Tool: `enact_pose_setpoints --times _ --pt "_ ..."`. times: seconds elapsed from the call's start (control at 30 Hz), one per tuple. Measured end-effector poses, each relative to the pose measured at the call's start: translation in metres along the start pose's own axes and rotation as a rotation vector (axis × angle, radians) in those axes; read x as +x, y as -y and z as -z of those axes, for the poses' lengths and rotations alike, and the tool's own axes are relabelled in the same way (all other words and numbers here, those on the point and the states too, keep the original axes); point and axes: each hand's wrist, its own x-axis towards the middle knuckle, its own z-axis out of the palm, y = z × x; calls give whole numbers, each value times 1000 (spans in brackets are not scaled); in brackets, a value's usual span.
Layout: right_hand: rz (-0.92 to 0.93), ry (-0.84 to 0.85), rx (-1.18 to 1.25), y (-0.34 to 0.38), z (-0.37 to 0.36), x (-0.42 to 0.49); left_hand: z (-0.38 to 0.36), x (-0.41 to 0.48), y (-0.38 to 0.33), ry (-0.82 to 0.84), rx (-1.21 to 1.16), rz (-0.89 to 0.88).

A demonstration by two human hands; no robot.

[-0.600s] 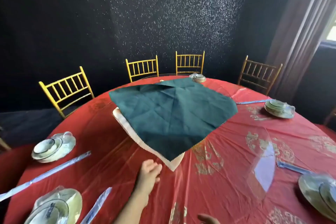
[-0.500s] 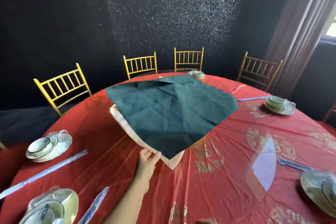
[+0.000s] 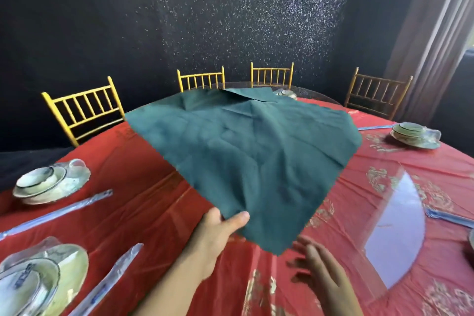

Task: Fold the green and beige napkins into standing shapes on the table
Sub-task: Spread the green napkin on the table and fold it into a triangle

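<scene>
The left hand [image 3: 218,233] pinches the green napkin [image 3: 243,156] near its nearest corner, thumb on top and fingers underneath, and holds that edge above the red tablecloth [image 3: 143,213]. The napkin spreads open from the hand at about 6 o'clock across the middle of the round table toward 12 o'clock, creased, with its far corner folded back on itself. The right hand [image 3: 320,272] is blurred at about 5 o'clock, fingers straight and spread, gripping nothing. Its fingertips are just beside the napkin's near corner, and I cannot tell whether they touch it.

The rim of a clear glass turntable [image 3: 395,233] shows at 4 o'clock over gold motifs printed on the cloth. Plastic-wrapped dish sets sit at 7 o'clock [image 3: 38,279], 9 o'clock [image 3: 48,182], 2 o'clock [image 3: 413,133] and 12 o'clock [image 3: 287,93]. The bowl at 7 o'clock carries blue characters, too blurred to read. Wrapped chopstick packets [image 3: 59,210] with blue print, also unreadable, lie beside the settings. Gold chairs [image 3: 84,110] stand from 10 to 2 o'clock.
</scene>
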Motion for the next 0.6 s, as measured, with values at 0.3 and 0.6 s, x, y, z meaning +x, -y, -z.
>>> enact_pose_setpoints --times 0.3,0.6 --pt "-2 -78 263 6 26 -6 39 -85 47 262 32 20" --pt "111 -108 111 15 38 -132 71 -163 60 178 -80 -108"
